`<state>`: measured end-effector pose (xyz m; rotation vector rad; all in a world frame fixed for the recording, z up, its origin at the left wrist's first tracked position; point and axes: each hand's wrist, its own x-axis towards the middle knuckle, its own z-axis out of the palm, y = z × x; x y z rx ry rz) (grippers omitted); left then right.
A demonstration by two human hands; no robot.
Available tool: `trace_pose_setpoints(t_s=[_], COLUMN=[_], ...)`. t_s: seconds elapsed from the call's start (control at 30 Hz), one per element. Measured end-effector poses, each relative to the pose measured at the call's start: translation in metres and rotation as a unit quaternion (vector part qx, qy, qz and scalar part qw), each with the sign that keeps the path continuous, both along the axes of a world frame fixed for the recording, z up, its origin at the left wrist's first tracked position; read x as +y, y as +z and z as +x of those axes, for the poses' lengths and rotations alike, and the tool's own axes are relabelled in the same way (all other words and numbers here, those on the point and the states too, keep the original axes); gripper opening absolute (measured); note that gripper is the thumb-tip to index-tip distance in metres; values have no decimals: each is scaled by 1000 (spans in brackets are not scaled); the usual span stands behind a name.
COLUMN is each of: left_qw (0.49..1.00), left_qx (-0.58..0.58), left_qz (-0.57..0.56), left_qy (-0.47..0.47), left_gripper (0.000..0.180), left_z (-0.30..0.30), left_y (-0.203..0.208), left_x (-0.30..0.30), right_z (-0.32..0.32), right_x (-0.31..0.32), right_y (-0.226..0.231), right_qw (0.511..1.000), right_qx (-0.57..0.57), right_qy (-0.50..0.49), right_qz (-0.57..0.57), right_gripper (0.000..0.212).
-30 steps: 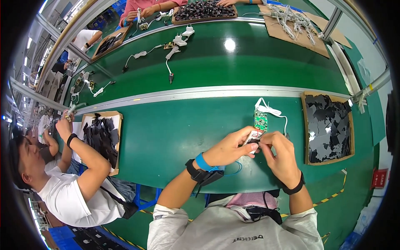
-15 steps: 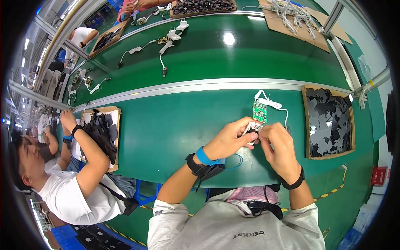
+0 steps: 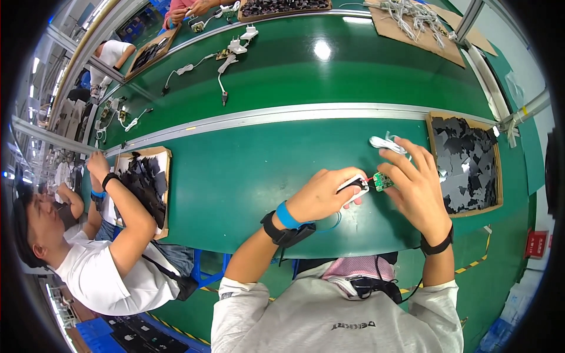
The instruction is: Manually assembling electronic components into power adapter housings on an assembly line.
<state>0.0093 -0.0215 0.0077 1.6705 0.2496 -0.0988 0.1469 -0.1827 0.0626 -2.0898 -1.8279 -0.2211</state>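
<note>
Assembly bench, seen from above. The left hand (image 3: 322,193) closes around a small white plastic shell (image 3: 355,187), thumb and fingers pinching it just above the green table (image 3: 247,170). The right hand (image 3: 419,187) is half spread: its thumb and forefinger pinch a small green circuit board (image 3: 383,181), while the other fingers fan outward. Board and shell sit side by side between the two hands, joined by short red and dark leads; whether the board's edge already touches the shell cannot be told at this size. A white cable (image 3: 385,143) coils on the table just beyond the right fingertips and seems to run to the board.

Judged from this arrangement, the board is wired but not yet seated in the shell; fitting it in and closing the case appear to remain. A tray of dark flat pieces (image 3: 471,162) stands to the right, near the right hand, with none of its pieces in either hand.

To the left, a co-worker (image 3: 100,265) in a white shirt reaches a hand into a second cardboard tray (image 3: 144,182) of similar dark pieces. Beyond a metal rail (image 3: 265,116), white adapters and cables (image 3: 232,50) lie along the far green belt.
</note>
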Motion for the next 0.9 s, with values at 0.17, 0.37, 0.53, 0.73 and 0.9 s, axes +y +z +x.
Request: trace_pose_setpoints(t_s=[0.17, 0.37, 0.53, 0.73, 0.9], left_qw=[999, 996, 983, 949, 923], left_qx=[-6, -24, -113, -210, -283], left_qz=[12, 10, 25, -182, -214], left_qy=[34, 84, 142, 148, 147], left_gripper=[22, 21, 19, 20, 21], left_z=[-2, 5, 16, 19, 46], left_y=[-3, -3, -18, -28, -47], left_x=[1, 2, -2, -6, -31], right_z=[-6, -15, -29, -13, -1], right_x=[-4, -8, -10, -3, -18], right_y=[-7, -14, -19, -29, -46], right_qw=[998, 997, 996, 978, 976], right_qx=[-58, -73, 53, 157, 160], right_qy=[34, 30, 65, 95, 90], right_qz=[11, 3, 10, 102, 122], right_gripper=[43, 38, 35, 36, 36])
